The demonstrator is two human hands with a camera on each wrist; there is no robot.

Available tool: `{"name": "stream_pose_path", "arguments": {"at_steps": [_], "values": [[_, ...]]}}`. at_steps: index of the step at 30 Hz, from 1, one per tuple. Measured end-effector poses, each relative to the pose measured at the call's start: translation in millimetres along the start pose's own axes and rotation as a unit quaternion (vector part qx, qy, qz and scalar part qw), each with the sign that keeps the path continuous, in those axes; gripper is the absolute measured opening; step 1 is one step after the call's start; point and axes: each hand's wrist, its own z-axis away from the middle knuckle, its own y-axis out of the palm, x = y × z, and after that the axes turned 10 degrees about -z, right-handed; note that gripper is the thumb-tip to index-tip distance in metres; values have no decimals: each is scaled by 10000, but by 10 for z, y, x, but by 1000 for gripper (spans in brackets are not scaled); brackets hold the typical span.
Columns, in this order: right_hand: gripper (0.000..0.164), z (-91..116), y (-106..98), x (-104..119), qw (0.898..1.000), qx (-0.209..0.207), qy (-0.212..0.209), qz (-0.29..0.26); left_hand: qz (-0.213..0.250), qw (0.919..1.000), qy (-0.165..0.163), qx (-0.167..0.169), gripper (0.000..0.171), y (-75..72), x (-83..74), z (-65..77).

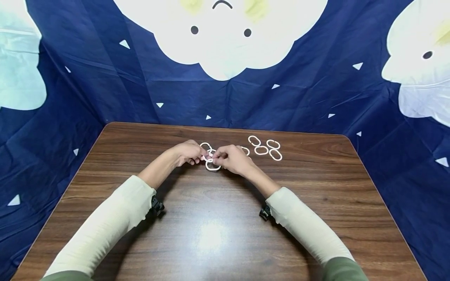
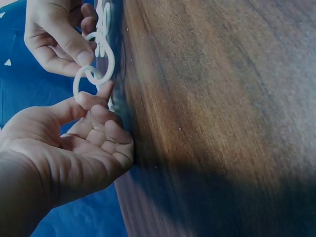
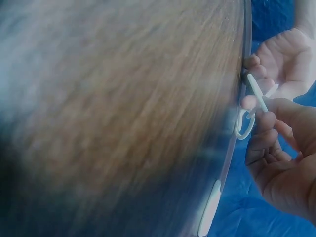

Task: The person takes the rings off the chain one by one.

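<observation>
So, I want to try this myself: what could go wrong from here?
The linked rings might slip from the left hand or right hand, since both seem to hold them only by the fingertips. The right hand could also nudge the nearby ring that it partly hides.

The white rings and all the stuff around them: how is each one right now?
Left grip: pinching a white ring.
Second ring: linked with that white ring.
Right grip: pinching where they link; which ring, unclear.
Four rings at right: lying on the table; linked or not, cannot tell.
Ring beside right grip: partly hidden.
Table: shiny, with a bright reflection.
Blue cloth: hanging, creased.
</observation>
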Motion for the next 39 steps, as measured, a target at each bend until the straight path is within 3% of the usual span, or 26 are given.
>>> {"name": "stream_pose_path", "arguments": {"at_steps": [7, 14, 23, 30, 39], "values": [[11, -19, 7, 16, 10000, 37, -46, -55, 273, 9996, -46, 18, 16, -8, 16, -10], [12, -16, 13, 25, 9996, -38, -289, -16, 556, 9983, -74, 130, 21, -25, 33, -31], [7, -38, 47, 76, 9953, -128, -733, 615, 714, 9973, -84, 139, 20, -31, 18, -35], [8, -50, 52, 92, 9917, -26, -1009, 801, 718, 9972, -113, 151, 18, -52, 9, -8], [8, -58, 45, 108, 9776, 190, -1626, 1321, 709, 9973, -160, 94, 28, -33, 0, -1]]}}
